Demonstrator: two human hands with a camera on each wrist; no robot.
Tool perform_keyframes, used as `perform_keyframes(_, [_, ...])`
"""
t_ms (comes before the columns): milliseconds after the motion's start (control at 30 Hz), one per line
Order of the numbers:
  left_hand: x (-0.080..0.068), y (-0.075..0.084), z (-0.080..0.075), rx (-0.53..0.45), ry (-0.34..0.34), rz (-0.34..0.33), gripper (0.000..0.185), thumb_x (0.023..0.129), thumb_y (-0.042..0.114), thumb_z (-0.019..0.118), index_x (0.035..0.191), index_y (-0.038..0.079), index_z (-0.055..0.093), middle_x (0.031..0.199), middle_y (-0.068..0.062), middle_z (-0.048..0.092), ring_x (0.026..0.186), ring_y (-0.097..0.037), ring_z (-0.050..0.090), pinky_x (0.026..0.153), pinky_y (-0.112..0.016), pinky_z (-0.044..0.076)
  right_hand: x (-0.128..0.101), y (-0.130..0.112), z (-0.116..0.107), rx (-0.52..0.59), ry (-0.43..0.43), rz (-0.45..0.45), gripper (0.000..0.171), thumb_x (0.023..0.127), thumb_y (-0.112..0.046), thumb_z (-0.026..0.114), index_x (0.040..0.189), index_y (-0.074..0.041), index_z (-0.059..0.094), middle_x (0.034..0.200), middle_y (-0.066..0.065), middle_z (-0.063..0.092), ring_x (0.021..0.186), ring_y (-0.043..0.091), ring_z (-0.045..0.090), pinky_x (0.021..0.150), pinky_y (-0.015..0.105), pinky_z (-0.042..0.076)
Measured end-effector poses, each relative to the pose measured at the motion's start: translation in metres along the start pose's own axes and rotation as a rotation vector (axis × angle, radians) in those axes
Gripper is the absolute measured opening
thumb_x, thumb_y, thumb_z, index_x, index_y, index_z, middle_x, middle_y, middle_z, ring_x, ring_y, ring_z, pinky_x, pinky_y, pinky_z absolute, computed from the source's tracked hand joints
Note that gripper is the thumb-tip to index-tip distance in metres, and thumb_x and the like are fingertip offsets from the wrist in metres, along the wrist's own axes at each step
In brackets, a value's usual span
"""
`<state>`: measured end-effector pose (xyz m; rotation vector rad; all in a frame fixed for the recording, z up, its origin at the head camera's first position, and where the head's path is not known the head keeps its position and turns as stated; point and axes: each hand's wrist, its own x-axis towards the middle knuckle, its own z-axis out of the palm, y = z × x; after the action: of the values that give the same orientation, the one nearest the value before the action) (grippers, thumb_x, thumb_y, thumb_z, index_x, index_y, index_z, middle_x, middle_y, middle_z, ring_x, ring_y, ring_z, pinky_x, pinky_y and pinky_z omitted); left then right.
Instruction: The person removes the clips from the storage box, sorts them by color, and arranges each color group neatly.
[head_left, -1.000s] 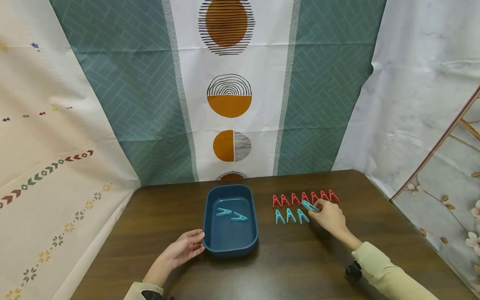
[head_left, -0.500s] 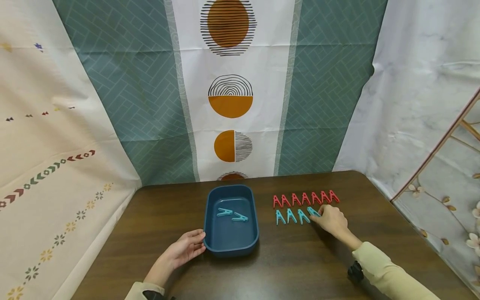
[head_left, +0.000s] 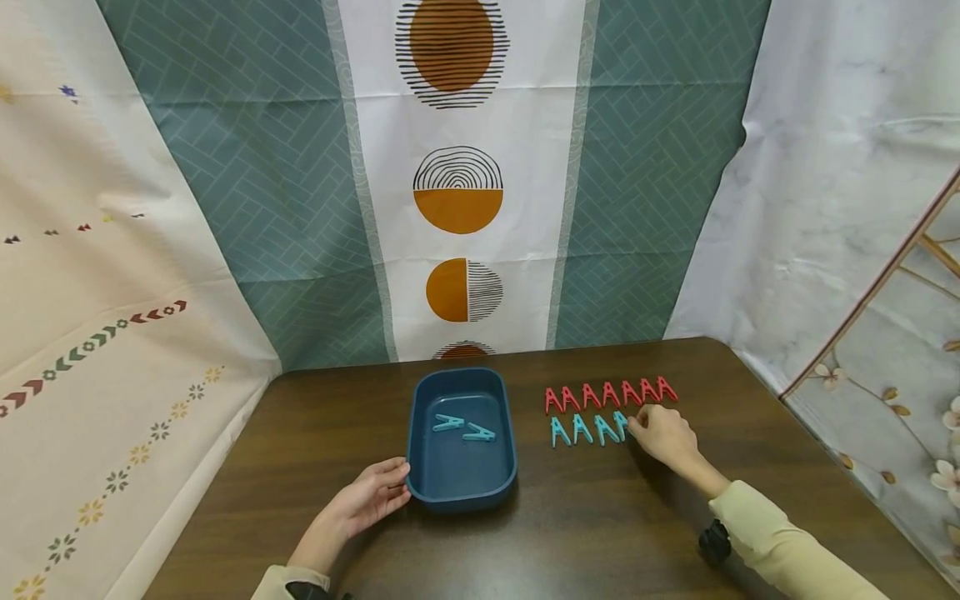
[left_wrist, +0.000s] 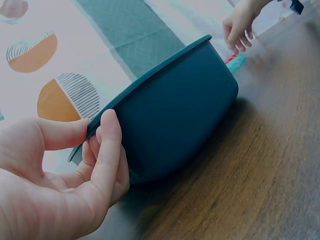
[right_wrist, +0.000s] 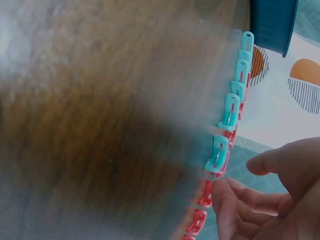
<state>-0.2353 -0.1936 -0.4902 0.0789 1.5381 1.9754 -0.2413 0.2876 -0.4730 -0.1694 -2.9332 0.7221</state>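
Note:
With thumb and fingers, my left hand (head_left: 373, 495) pinches the near left rim of a dark blue plastic tub (head_left: 461, 479); the left wrist view shows the thumb over the lip and fingers against the outer wall (left_wrist: 175, 110). Two light blue clothespins (head_left: 448, 423) lie inside the tub. My right hand (head_left: 663, 435) is beside the right end of a row of several light blue clothespins (head_left: 581, 429). In the right wrist view its thumb and fingers are parted, just off the endmost light blue clothespin (right_wrist: 217, 154), and nothing shows between them.
Behind the light blue row runs a row of several red clothespins (head_left: 610, 395). Everything rests on a dark brown wooden table (head_left: 570, 533). Patterned cloth (head_left: 465, 292) hangs at the table's back and sides.
My right hand has lowered a light blue clothespin to the right end of the row, let it go and drawn slightly right. The left hand and tub stay put.

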Motion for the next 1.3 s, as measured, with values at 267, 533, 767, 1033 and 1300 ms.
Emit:
perform_keyframes(267, [0.0,0.002,0.0,0.003,-0.008,0.008,0.047,0.102,0.018,0.047,0.136,-0.005,0.024,0.096,0.003,0.057,0.085,-0.005,0.057,0.081,-0.018,0.053,0.0,-0.003,-0.002,0.004,0.025,-0.025,0.022,0.094,-0.026,0.057,0.084,-0.007,0.063,0.058,0.001,0.05,0.047,0.014,0.038,0.04,0.026,0.028])
perform_keyframes(533, [-0.001,-0.001,0.002,-0.015,0.004,0.01,0.024,0.102,0.017,0.048,0.12,0.004,0.041,0.092,0.004,0.058,0.083,-0.006,0.057,0.081,-0.019,0.054,0.001,-0.005,0.0,-0.004,0.044,-0.045,0.02,0.093,-0.025,0.057,0.084,-0.007,0.063,0.057,0.0,0.047,0.048,0.014,0.037,0.04,0.025,0.027])
perform_keyframes(767, [-0.002,0.0,0.002,-0.02,-0.01,0.014,0.018,0.102,0.016,0.047,0.117,0.006,0.044,0.092,0.003,0.059,0.083,-0.006,0.057,0.081,-0.019,0.054,0.001,-0.009,-0.001,0.0,0.055,-0.072,0.018,0.093,-0.022,0.057,0.082,-0.008,0.063,0.055,0.0,0.044,0.047,0.013,0.034,0.04,0.024,0.024])
perform_keyframes(1033, [-0.001,0.0,0.002,-0.025,-0.013,0.013,0.016,0.102,0.015,0.048,0.115,0.007,0.044,0.092,0.003,0.058,0.083,-0.006,0.058,0.081,-0.019,0.054,0.002,-0.016,-0.001,0.005,0.076,-0.109,0.017,0.091,-0.018,0.055,0.092,-0.007,0.068,0.056,0.0,0.046,0.047,0.013,0.035,0.039,0.024,0.023])
perform_keyframes(1300, [0.0,-0.003,0.001,-0.025,-0.005,0.011,0.02,0.101,0.016,0.048,0.117,0.006,0.041,0.092,0.003,0.057,0.083,-0.005,0.057,0.08,-0.019,0.054,0.002,-0.022,0.004,0.022,0.111,-0.174,0.017,0.092,-0.017,0.057,0.095,-0.004,0.068,0.058,0.0,0.052,0.045,0.011,0.035,0.039,0.023,0.025])
